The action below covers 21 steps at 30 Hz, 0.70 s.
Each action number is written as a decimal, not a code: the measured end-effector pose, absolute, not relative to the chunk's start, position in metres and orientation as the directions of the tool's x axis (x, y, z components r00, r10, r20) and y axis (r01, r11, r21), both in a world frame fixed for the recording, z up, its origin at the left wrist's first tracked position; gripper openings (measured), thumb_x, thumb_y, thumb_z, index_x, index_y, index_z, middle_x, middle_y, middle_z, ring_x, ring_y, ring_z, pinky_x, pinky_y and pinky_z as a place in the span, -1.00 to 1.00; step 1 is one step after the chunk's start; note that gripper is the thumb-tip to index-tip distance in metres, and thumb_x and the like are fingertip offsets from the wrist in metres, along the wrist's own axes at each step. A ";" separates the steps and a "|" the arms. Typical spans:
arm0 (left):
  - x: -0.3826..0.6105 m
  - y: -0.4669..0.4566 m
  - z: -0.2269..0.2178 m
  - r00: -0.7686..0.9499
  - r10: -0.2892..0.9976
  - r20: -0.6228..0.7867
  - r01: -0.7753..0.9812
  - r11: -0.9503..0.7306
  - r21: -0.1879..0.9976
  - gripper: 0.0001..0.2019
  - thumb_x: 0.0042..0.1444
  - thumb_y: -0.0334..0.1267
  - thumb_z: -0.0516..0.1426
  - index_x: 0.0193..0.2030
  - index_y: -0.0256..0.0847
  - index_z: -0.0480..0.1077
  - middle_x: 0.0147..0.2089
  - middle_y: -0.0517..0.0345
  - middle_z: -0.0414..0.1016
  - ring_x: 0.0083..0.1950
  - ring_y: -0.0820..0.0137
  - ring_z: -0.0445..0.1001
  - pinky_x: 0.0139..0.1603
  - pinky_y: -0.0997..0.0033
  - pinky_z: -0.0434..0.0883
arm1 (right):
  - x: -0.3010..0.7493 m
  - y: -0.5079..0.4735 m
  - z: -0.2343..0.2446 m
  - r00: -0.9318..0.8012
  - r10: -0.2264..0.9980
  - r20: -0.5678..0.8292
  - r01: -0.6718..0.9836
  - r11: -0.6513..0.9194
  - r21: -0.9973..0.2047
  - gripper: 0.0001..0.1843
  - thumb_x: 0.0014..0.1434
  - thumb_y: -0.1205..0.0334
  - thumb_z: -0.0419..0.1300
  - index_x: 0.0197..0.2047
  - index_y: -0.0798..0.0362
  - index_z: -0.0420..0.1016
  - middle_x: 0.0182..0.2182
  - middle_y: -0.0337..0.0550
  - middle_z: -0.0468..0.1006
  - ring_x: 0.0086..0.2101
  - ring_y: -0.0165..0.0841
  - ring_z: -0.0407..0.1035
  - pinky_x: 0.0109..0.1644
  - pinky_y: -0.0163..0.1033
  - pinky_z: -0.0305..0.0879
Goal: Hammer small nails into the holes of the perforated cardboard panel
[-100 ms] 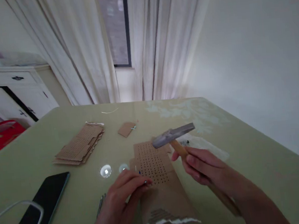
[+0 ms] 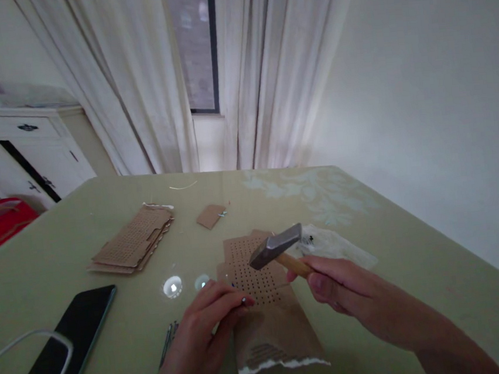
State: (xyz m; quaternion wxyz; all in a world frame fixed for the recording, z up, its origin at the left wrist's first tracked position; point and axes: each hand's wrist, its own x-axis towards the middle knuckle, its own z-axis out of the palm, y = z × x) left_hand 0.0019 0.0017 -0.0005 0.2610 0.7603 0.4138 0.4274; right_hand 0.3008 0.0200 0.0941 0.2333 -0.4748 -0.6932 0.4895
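A brown cardboard piece (image 2: 266,320) with rows of small holes lies on the green table (image 2: 416,265). My left hand (image 2: 205,326) rests on its left edge, thumb and forefinger pinching a small nail (image 2: 243,300) upright on the card. My right hand (image 2: 334,287) grips the wooden handle of a hammer (image 2: 276,248). The grey hammer head hangs a little above and to the right of the nail.
A stack of perforated cardboard (image 2: 131,242) lies at the left, a small cardboard scrap (image 2: 210,215) behind. A dark tablet with a white cable (image 2: 65,340) sits at the near left. Loose nails (image 2: 167,342) lie beside my left wrist. A clear plastic bag (image 2: 334,240) lies right of the hammer.
The hammer head has come down and to the left, closer to the nail. My left hand has stayed on the card.
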 end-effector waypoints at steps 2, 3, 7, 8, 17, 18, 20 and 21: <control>0.003 0.002 0.000 0.294 0.843 0.450 0.386 -0.536 0.751 -0.77 0.47 -0.35 0.14 -0.03 -0.01 0.64 -0.11 0.18 0.66 -0.09 0.37 0.59 -0.06 0.50 0.51 | 0.297 0.011 0.108 -0.447 0.890 -0.088 0.563 0.203 -0.801 -0.58 0.52 -0.22 0.09 -0.04 -0.14 0.64 -0.31 -0.13 0.51 -0.32 -0.21 0.36 -0.24 -0.14 0.32; 0.004 0.002 0.001 0.292 0.841 0.456 0.380 -0.539 0.751 -0.78 0.47 -0.35 0.14 -0.05 -0.02 0.64 -0.12 0.18 0.66 -0.10 0.37 0.59 -0.06 0.49 0.50 | 0.294 0.006 0.113 -0.445 0.894 -0.058 0.589 0.243 -0.770 -0.58 0.52 -0.23 0.08 -0.06 -0.16 0.63 -0.27 -0.09 0.57 -0.26 -0.14 0.42 -0.16 -0.07 0.35; 0.006 0.002 0.003 0.285 0.850 0.444 0.394 -0.526 0.754 -0.77 0.47 -0.35 0.13 -0.08 -0.06 0.64 -0.14 0.17 0.65 -0.10 0.34 0.58 -0.08 0.44 0.49 | 0.284 -0.003 0.120 -0.437 0.899 -0.032 0.605 0.267 -0.750 -0.57 0.52 -0.25 0.03 -0.04 -0.21 0.61 -0.22 -0.06 0.65 -0.17 -0.04 0.49 -0.07 0.03 0.38; 0.006 0.002 0.003 0.283 0.851 0.443 0.402 -0.525 0.750 -0.76 0.47 -0.36 0.12 -0.09 -0.06 0.63 -0.13 0.17 0.65 -0.09 0.33 0.58 -0.07 0.43 0.49 | 0.283 -0.004 0.120 -0.448 0.892 -0.057 0.620 0.264 -0.738 -0.57 0.52 -0.25 0.03 -0.04 -0.20 0.61 -0.23 -0.06 0.65 -0.19 -0.05 0.49 -0.09 0.01 0.39; 0.006 0.003 -0.005 0.310 0.813 0.493 0.351 -0.580 0.735 -0.79 0.48 -0.40 0.13 -0.12 -0.07 0.59 -0.16 0.19 0.63 -0.14 0.38 0.55 -0.10 0.48 0.47 | 0.282 -0.004 0.139 -0.390 0.895 -0.215 0.747 0.172 -0.642 -0.43 0.53 -0.29 -0.03 0.18 -0.12 0.61 0.02 -0.05 0.68 0.00 -0.06 0.52 0.09 -0.02 0.43; 0.006 0.002 -0.004 0.309 0.814 0.491 0.350 -0.577 0.738 -0.79 0.47 -0.39 0.13 -0.12 -0.07 0.59 -0.16 0.18 0.62 -0.14 0.38 0.55 -0.10 0.47 0.47 | 0.281 -0.004 0.139 -0.393 0.893 -0.218 0.746 0.172 -0.643 -0.43 0.53 -0.29 -0.03 0.18 -0.12 0.61 0.01 -0.05 0.68 -0.01 -0.06 0.53 0.08 -0.02 0.43; 0.006 0.002 -0.003 0.313 0.824 0.473 0.356 -0.563 0.746 -0.79 0.46 -0.39 0.14 -0.14 -0.09 0.60 -0.16 0.17 0.62 -0.13 0.37 0.54 -0.10 0.46 0.48 | 0.278 -0.003 0.138 -0.417 0.872 -0.257 0.762 0.181 -0.621 -0.45 0.55 -0.25 -0.05 0.12 -0.11 0.63 -0.07 -0.06 0.70 -0.08 -0.09 0.54 0.02 -0.03 0.43; 0.006 0.002 -0.003 0.317 0.830 0.459 0.359 -0.553 0.752 -0.79 0.46 -0.39 0.14 -0.16 -0.10 0.59 -0.17 0.16 0.61 -0.13 0.36 0.54 -0.10 0.44 0.48 | 0.278 -0.003 0.137 -0.431 0.857 -0.281 0.773 0.190 -0.606 -0.46 0.56 -0.23 -0.05 0.09 -0.10 0.64 -0.11 -0.07 0.70 -0.11 -0.10 0.55 0.00 -0.04 0.43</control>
